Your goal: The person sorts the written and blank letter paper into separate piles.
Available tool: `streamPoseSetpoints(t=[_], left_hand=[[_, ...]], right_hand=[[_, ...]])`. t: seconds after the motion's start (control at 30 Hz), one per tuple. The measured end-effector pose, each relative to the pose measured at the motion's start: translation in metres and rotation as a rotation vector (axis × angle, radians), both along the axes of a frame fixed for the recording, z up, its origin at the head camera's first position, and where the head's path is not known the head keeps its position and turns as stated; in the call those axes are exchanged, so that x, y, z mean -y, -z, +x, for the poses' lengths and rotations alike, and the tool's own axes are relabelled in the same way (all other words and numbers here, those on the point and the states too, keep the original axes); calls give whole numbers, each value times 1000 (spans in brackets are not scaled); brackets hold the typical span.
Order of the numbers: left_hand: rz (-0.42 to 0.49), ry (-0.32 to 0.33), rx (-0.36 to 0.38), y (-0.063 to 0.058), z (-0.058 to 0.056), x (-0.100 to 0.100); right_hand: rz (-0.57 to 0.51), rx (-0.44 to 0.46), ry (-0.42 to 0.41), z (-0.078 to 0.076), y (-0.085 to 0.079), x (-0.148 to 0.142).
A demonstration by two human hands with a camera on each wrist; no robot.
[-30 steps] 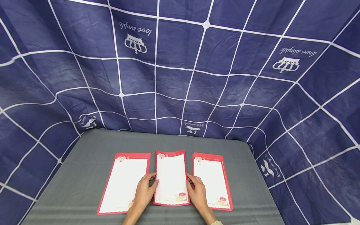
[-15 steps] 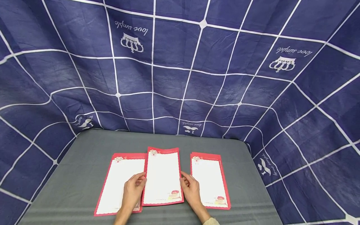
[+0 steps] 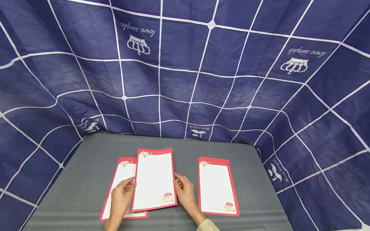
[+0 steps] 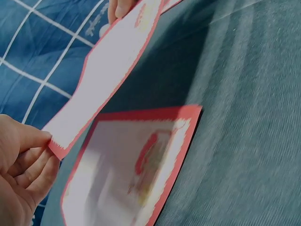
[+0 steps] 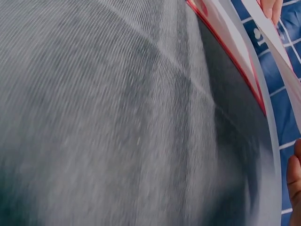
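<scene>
A red-bordered white sheet of paper (image 3: 154, 179) is held up off the table between both hands, partly covering the left paper (image 3: 114, 192) beneath it. The left hand (image 3: 121, 195) pinches its left edge between thumb and fingers; in the left wrist view the left hand (image 4: 26, 165) grips a red edge of the bowed sheet (image 4: 108, 61), and the left paper (image 4: 117, 160) lies below, apart from it. At the sheet's right edge the right hand (image 3: 185, 192) pinches it. Only part of the right hand (image 5: 294, 183) shows in the right wrist view.
A stack of similar red-bordered papers (image 3: 216, 189) lies at the right on the grey cloth-covered table (image 3: 251, 179). A dark blue curtain (image 3: 179, 86) with white grid lines hangs behind and along the sides.
Both hands have carried the sheet leftward, from between the two paper piles to over the left one, and it has risen somewhat. The right stack stays put.
</scene>
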State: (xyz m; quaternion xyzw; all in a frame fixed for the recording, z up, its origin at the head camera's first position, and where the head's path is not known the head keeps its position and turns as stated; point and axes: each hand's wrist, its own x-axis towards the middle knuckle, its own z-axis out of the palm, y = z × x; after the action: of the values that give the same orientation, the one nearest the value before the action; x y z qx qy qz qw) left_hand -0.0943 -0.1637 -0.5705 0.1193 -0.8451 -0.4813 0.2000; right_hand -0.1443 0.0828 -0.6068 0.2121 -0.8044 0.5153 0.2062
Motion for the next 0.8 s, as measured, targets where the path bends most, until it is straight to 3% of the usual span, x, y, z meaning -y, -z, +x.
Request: streamPoseSetpoints(t=[0.27,0.5,0.8], left_hand=[[-58,-54,-46,4,6,20],[-137,-124,10,7,11,37],[-186,-177,42,12,17,52]], right_hand=[[-7,23,8,2,2,23],[6,83,-5,8,5,49],[83,57,15,15,10,71]])
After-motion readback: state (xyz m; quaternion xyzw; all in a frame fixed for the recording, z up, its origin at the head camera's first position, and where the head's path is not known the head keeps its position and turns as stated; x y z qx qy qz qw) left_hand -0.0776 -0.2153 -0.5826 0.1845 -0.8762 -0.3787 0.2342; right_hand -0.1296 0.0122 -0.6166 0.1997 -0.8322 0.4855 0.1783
